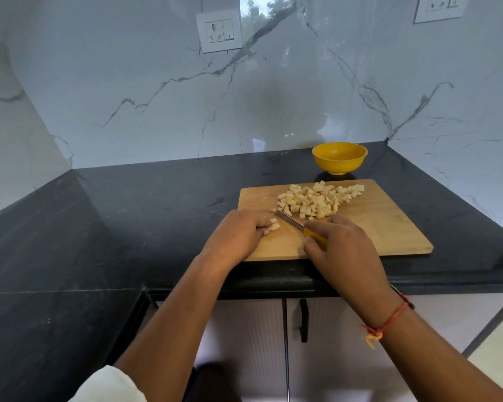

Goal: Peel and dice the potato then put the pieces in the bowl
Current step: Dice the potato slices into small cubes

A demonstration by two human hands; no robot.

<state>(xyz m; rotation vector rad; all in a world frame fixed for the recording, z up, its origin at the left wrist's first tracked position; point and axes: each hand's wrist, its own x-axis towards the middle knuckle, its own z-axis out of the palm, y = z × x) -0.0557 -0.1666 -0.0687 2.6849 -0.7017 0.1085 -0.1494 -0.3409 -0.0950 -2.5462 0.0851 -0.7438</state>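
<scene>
A wooden cutting board (389, 227) lies on the black counter. A pile of pale diced potato pieces (317, 200) covers its far middle. My left hand (238, 236) holds a small remaining potato piece (273, 226) down on the board's near left part with curled fingers. My right hand (340, 248) grips the yellow handle of a knife (291, 221). Its blade points up-left, just right of the held piece. A yellow bowl (339, 157) stands beyond the board; it looks empty apart from a small dark mark at the bottom.
The black counter (128, 213) wraps round the corner to the left. Marble wall panels with two sockets (219, 31) rise behind it. Cabinet doors with a black handle (303, 320) sit below the counter edge.
</scene>
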